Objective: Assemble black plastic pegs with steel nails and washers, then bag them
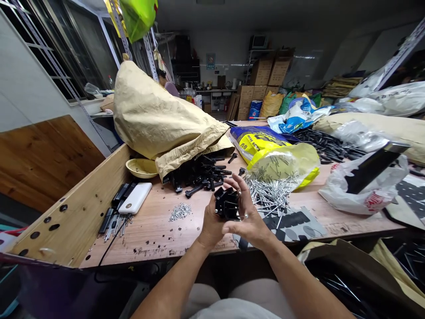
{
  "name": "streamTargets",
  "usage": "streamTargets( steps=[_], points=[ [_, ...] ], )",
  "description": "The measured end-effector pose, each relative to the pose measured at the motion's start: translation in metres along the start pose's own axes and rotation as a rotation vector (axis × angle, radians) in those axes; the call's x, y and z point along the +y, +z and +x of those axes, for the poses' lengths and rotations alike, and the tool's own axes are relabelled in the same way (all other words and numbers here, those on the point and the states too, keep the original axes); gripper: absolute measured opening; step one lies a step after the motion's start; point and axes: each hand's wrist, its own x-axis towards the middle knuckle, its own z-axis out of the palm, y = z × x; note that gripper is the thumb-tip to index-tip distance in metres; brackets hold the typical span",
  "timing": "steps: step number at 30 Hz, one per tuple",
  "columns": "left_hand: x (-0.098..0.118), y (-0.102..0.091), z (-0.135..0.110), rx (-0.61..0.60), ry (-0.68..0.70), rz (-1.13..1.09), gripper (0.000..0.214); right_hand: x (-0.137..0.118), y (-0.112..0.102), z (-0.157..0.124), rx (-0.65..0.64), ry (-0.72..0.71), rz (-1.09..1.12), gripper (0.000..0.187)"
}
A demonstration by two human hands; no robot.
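Just above the front edge of the workbench, my left hand (211, 228) is closed around a bunch of black plastic parts (227, 204). My right hand (251, 220) curves round the same bunch from the right, its fingers raised and its thumb pointing left beneath. Small shiny metal ends show at the bunch's sides; how they sit in the parts is hard to make out. Beyond the hands lies a heap of black bolt-shaped plastic parts (202, 175). Thin metal rods (270, 192) are piled to the right, and small metal nuts (180, 212) lie to the left.
A large tan sack (159, 110) stands at the back left, near a yellow bowl (142, 168). A white power bank (135, 198) trails a cable. At right are a yellow bag (282, 155) and a white plastic bag (345, 195). A wooden board (76, 208) borders the left.
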Motion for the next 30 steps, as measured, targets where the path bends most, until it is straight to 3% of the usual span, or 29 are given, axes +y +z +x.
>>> streamTargets(
  steps=[3, 8, 12, 18, 21, 30],
  points=[
    [-0.005, -0.002, 0.002, 0.021, 0.053, 0.056, 0.043, 0.005, -0.002, 0.003, -0.001, 0.001, 0.063, 0.092],
    [-0.018, 0.003, 0.002, -0.016, 0.081, 0.108, 0.036, 0.02, 0.003, 0.005, 0.175, 0.013, 0.253, 0.069],
    [-0.018, 0.001, 0.003, 0.002, 0.168, 0.225, 0.039, 0.018, 0.005, 0.007, 0.217, 0.09, 0.192, 0.052],
    [-0.017, -0.009, 0.006, 0.026, 0.227, 0.259, 0.034, 0.017, -0.002, 0.006, 0.26, 0.007, 0.099, 0.058],
    [-0.018, -0.01, 0.006, -0.048, 0.248, 0.219, 0.036, 0.022, -0.002, 0.004, 0.262, -0.003, 0.087, 0.06],
    [-0.025, -0.014, 0.011, -0.034, 0.097, 0.024, 0.034, 0.032, 0.002, -0.001, 0.286, 0.001, 0.093, 0.057]
  ],
)
